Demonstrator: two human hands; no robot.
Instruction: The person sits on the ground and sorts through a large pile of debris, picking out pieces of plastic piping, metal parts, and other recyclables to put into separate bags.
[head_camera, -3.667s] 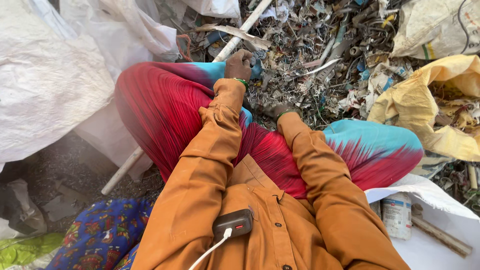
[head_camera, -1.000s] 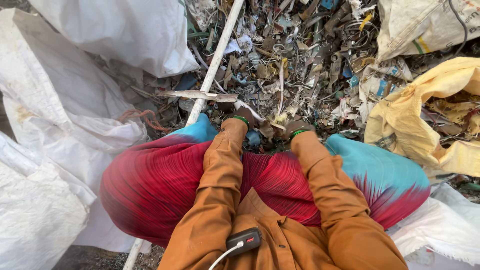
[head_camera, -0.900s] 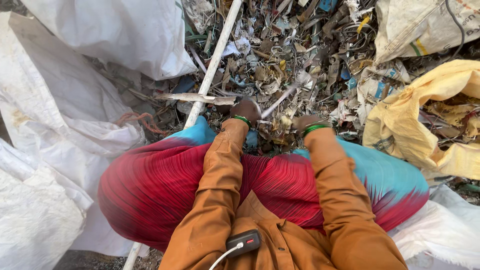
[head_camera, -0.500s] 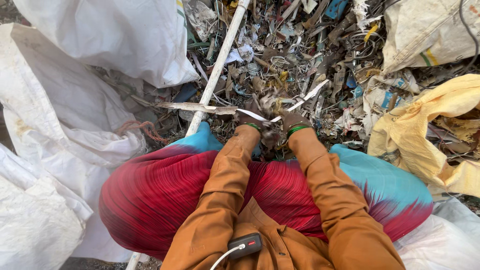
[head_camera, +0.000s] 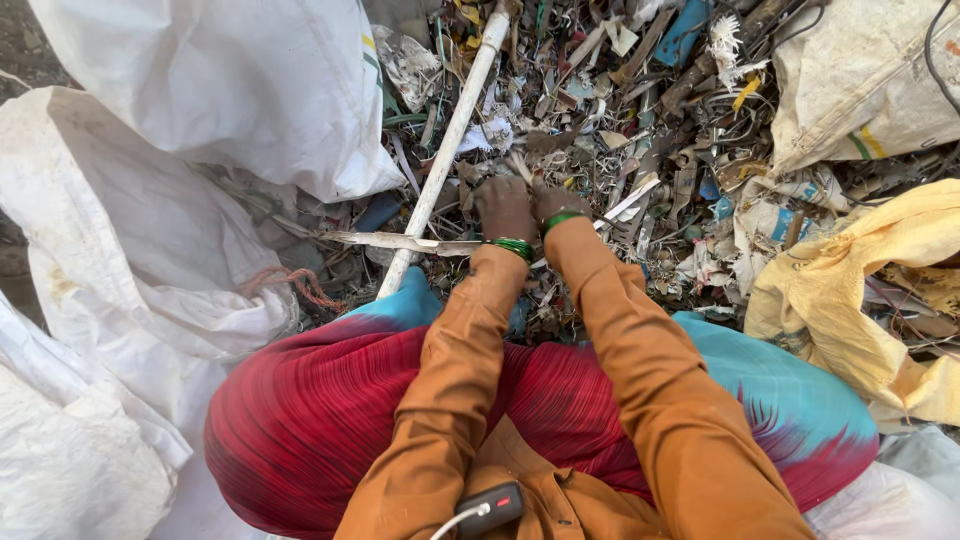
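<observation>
Plastic scrap heap remains largely unsorted. Left hand and right hand press together into it; grip indeterminate.

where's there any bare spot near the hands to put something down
Little bare ground shows. The scrap pile is packed solid around both hands. The freest surfaces are the white sack left of the white pipe and the yellow sack to the right.

1. Both arms stretch forward, elbows slightly bent, forearms converging.
2. Left hand is palm down, fingers curled.
3. Right hand lies just beside it, touching, knuckles up.
</observation>
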